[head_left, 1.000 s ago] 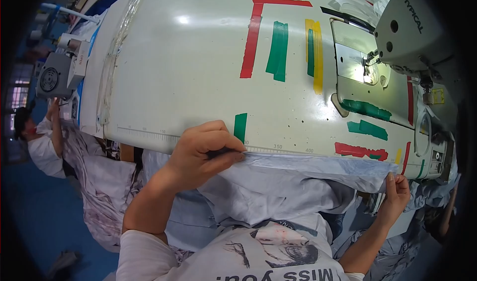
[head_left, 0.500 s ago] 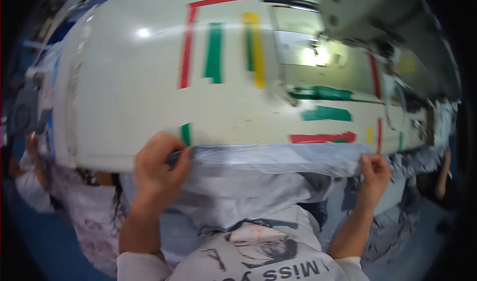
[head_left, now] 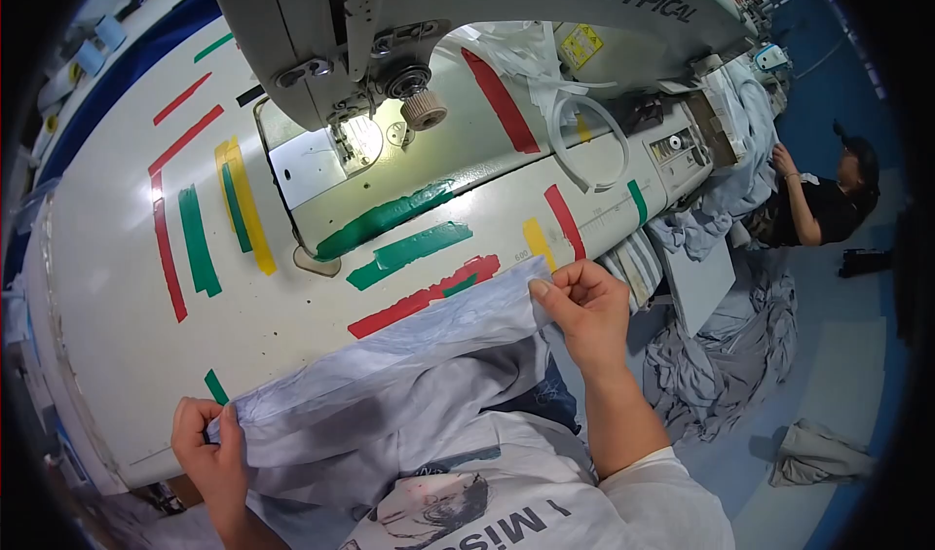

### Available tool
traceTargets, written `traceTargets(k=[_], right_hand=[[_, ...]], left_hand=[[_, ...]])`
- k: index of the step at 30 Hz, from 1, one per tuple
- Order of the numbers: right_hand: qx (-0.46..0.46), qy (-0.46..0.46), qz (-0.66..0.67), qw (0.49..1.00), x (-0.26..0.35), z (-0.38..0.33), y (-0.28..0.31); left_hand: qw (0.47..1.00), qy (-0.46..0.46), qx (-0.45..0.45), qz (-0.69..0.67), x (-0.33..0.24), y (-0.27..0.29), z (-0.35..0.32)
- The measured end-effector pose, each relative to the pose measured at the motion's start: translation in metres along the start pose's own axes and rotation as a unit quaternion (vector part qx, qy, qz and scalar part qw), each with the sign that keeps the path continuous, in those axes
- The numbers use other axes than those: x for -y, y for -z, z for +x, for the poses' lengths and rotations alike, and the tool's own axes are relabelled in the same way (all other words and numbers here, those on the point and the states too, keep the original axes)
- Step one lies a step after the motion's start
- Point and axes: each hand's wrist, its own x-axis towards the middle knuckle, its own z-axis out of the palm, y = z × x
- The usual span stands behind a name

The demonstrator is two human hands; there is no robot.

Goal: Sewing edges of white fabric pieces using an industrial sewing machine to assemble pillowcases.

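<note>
A pale grey-blue piece of fabric [head_left: 390,351] is stretched along the front edge of the sewing table [head_left: 107,287], its upper strip lying on the tabletop and the rest hanging over my lap. My left hand [head_left: 212,443] pinches its left end between thumb and fingers, by a short green tape mark. Its right end is pinched by my right hand [head_left: 584,302], close to a yellow tape mark. Beyond the fabric stands a sewing machine [head_left: 321,44], its lit needle area over a metal plate [head_left: 302,172].
Red, green and yellow tape strips [head_left: 200,243] mark the tabletop. A pale looped tube or strip [head_left: 589,151] lies right of the machine. Grey cloth heaps [head_left: 711,365] sit on the right, by a white board [head_left: 696,277]. Another person [head_left: 823,195] handles cloth at far right.
My view has swung right, bringing the machine head and the person at right fully into sight. Both hands keep hold of the fabric's ends; it now runs slanted in the picture.
</note>
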Motion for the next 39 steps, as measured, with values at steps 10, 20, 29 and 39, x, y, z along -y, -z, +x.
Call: traceTargets(k=[10, 20, 29, 39], right_hand=[[-0.283, 0.404, -0.236, 0.837, 0.113, 0.055, 0.102], [0.249, 0.429, -0.332, 0.802, 0.079, 0.085, -0.056], [0.284, 0.440, -0.295, 0.799, 0.056, 0.123, -0.095], [0.279, 0.291, -0.371, 0.836, 0.050, 0.156, -0.115]], left_hand=[[0.952, -0.276, -0.023, -0.127, -0.098, -0.063, 0.092], [0.965, -0.222, 0.070, -0.124, -0.105, -0.119, 0.127], [0.962, -0.265, 0.063, -0.029, -0.105, -0.119, 0.141], [0.962, -0.271, 0.032, 0.029, -0.092, -0.125, 0.166]])
